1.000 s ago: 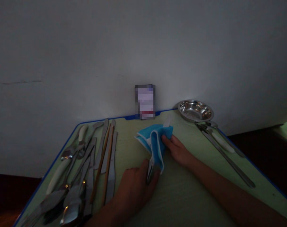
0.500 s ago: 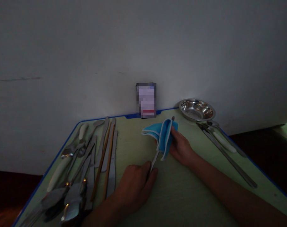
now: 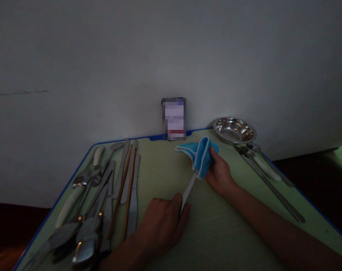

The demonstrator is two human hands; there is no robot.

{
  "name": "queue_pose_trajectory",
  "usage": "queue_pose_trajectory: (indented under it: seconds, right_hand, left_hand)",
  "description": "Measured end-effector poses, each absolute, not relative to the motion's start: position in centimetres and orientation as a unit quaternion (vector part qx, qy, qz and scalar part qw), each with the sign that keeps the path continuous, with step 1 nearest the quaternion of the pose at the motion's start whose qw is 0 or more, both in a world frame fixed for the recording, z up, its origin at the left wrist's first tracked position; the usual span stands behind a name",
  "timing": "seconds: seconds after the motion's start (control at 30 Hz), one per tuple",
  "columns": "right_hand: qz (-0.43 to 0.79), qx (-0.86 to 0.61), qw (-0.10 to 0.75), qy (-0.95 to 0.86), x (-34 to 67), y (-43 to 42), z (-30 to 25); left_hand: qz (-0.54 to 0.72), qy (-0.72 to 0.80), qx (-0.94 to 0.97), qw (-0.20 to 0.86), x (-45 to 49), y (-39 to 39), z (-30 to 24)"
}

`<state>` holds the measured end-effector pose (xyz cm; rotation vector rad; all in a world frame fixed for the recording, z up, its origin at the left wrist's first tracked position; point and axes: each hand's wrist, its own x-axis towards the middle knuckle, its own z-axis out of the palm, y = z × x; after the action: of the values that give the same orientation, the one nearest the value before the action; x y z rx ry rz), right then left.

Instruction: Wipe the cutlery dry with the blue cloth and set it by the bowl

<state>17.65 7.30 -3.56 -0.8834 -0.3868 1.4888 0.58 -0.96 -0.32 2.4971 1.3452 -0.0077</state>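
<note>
One grip, the left hand (image 3: 165, 218), pinches a likely stiff, slick utensil (image 3: 189, 188), best held at its end facing the desk's (image 3: 156, 177) near edge; right hand (image 3: 221, 173) clasps soft-looking blue cloth (image 3: 205, 157).

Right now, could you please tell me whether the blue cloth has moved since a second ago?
Yes. Judged against the metal bowl, the blue cloth has shifted rightward and slightly farther away, closer to it.

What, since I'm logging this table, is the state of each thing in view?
Utensil, left hand gripping one end
Blue cloth, folded over its other end, in right hand
Phone, propped upright, screen lit
Bowl, open side up
Chopsticks, lying side by side
Left cutlery, lying, partly overlapping
Right cutlery, lying near bowl
</note>
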Motion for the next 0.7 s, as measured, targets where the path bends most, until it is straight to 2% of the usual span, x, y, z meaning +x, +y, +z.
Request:
queue_pose_trajectory:
  seconds: [0.37,0.7]
  right_hand:
    - [0.616,-0.404,0.666,-0.121,18.7,8.2,-2.6]
    - [0.617,-0.412,0.624,-0.246,18.4,7.3,-3.7]
  left_hand:
    - [-0.009,0.447,0.886,0.126,0.6,-1.2,-0.4]
    - [0.002,0.502,0.852,0.146,0.6,-1.1,-0.5]
